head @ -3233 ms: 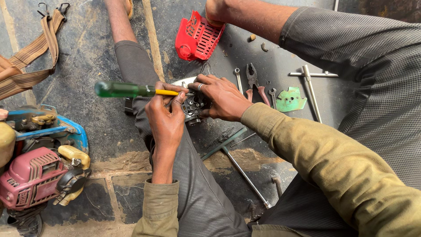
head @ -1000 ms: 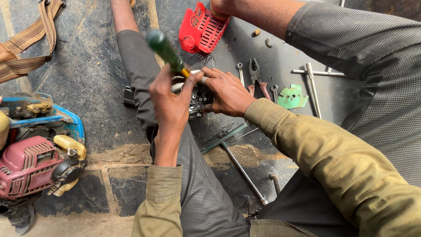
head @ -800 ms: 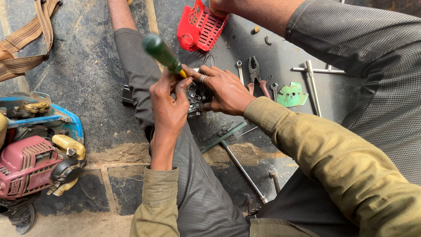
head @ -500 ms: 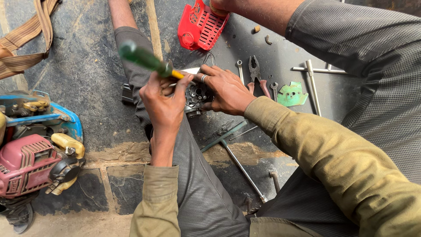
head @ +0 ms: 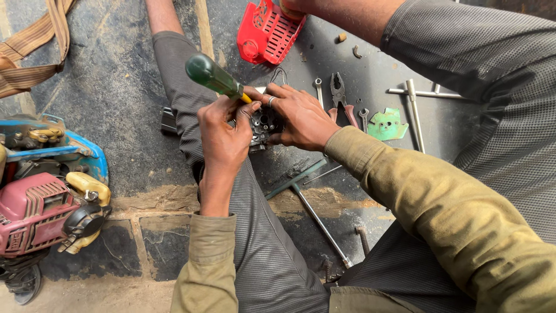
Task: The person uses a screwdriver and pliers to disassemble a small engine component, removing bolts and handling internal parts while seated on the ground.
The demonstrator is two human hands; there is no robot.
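My left hand [head: 223,130] grips a screwdriver with a green handle [head: 211,75] and a yellow collar; the handle points up and to the left. Its tip is hidden at a small dark metal engine part [head: 263,124] resting on my grey trouser leg. My right hand [head: 298,116], a ring on one finger, closes around that part from the right and steadies it.
A red plastic engine cover [head: 266,32] lies at the top under another person's arm [head: 347,14]. Pliers [head: 339,95], spanners, a green gasket [head: 387,123] and long metal rods [head: 315,211] lie on the dark floor to the right. A red and blue small engine [head: 46,191] stands at left.
The screwdriver handle has swung from lying flat to the left, up to steep, then back down to a slant. My right hand has stayed on the engine part.
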